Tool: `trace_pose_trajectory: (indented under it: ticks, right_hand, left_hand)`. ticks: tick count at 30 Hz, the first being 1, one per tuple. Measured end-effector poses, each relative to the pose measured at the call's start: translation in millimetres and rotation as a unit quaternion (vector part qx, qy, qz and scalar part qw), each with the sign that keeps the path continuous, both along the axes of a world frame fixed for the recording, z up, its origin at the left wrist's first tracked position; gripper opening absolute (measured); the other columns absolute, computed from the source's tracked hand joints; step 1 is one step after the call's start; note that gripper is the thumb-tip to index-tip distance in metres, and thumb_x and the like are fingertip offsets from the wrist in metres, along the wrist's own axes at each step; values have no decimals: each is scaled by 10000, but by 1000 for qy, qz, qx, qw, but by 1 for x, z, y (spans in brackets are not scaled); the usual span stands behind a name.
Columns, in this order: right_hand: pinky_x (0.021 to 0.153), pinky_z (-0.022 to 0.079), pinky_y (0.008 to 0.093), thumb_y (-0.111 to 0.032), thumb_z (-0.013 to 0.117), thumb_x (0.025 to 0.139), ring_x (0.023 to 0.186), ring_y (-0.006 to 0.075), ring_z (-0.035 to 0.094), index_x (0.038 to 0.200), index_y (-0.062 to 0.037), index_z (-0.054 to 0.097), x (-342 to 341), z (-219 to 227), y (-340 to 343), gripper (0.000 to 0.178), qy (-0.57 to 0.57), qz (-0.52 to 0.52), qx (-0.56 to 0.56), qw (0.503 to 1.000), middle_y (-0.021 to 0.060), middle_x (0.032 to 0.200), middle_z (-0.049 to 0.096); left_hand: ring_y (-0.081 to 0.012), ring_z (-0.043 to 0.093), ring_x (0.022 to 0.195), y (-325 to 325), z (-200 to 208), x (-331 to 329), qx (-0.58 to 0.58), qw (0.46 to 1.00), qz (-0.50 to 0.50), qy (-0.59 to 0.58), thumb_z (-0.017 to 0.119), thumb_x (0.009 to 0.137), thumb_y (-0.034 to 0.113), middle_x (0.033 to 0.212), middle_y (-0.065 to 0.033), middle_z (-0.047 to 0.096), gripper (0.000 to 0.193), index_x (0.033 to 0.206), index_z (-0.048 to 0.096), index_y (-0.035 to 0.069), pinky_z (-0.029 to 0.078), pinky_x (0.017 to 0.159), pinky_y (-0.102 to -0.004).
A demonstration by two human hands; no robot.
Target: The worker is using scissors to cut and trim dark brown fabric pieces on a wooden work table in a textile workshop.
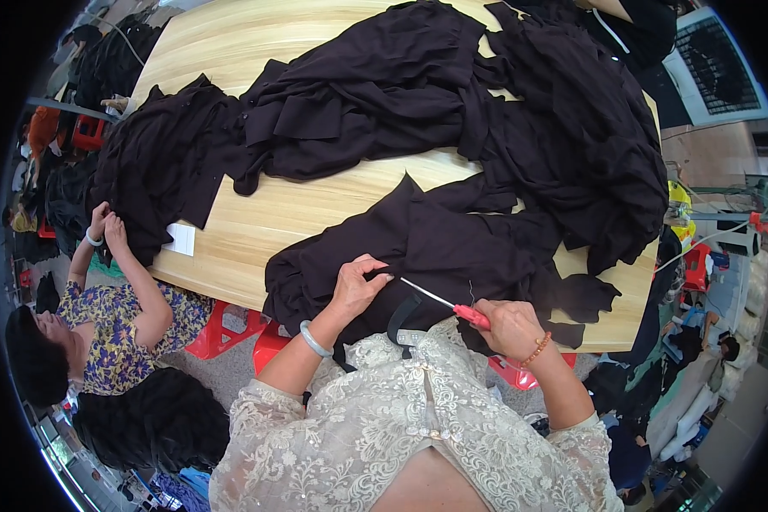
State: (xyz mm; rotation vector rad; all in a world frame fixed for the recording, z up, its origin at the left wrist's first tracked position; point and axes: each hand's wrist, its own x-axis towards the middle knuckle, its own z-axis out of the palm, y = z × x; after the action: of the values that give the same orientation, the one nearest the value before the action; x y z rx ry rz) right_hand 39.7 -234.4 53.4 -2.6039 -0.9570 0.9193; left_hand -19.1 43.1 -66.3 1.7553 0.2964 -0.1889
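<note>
In front of me a dark black garment point(435, 239) lies rumpled across the near edge of the table, hanging down toward my lap. My left hand point(358, 286) pinches a bit of its cloth between thumb and fingers. A screwdriver point(472, 317) with a red handle and a thin metal shaft is gripped in my right hand point(512, 330). Its shaft points left, and the tip is close to the pinched cloth; whether it touches cannot be made out. Below the hands a narrow black strip point(404, 314) curves against my lace top.
More black garments point(367, 94) are heaped over the wooden table point(230, 247), with another pile point(572, 128) at right. White paper point(180, 240) lies at the left edge. A co-worker point(128, 320) sits left, hands on black cloth. Red stools point(222, 331) stand below the table.
</note>
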Motion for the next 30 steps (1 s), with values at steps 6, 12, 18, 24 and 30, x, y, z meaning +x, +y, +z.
trace_pose_trajectory:
  ticks: [6, 12, 18, 24, 30]
  right_hand:
    - [614, 515, 410, -187, 647, 814, 680, 316, 660, 891, -62, 603, 2, 3, 6, 153, 50, 17, 2, 999, 171, 677, 633]
    - [647, 518, 415, -162, 637, 811, 730, 321, 660, 900, -56, 604, 3, -2, 3, 143, 17, -28, 58, 998, 159, 755, 655]
    - [681, 515, 408, -126, 643, 789, 767, 308, 653, 922, -57, 606, 0, -8, 11, 154, 30, -20, 71, 997, 145, 765, 645]
    - [696, 506, 406, -117, 646, 779, 789, 314, 648, 924, -72, 620, 2, -2, 29, 154, 34, -9, 73, 997, 137, 803, 655]
    - [677, 506, 407, -161, 653, 776, 758, 318, 652, 936, -80, 625, -3, 2, 43, 182, 63, 41, 64, 995, 151, 779, 655]
  left_hand:
    - [-126, 557, 722, 3, 0, -1, 14, 999, -38, 1, 733, 746, 46, 738, -67, 597, 159, 861, 670, -42, 433, 683, -256]
    - [-168, 667, 874, 56, 2, -16, 29, 995, -41, 84, 759, 740, 134, 896, -94, 708, 269, 975, 693, 22, 497, 830, -284]
    - [-174, 658, 748, 84, 21, -34, 131, 981, -55, 131, 771, 725, 193, 785, -120, 694, 274, 903, 696, -1, 505, 728, -300]
    - [-183, 632, 692, 79, 23, -40, 46, 991, -5, 127, 772, 724, 190, 733, -120, 675, 267, 866, 682, -17, 486, 683, -306]
    - [-229, 597, 700, 64, 32, -33, 147, 988, -29, -32, 758, 690, 123, 691, -103, 635, 194, 817, 689, -5, 469, 683, -325]
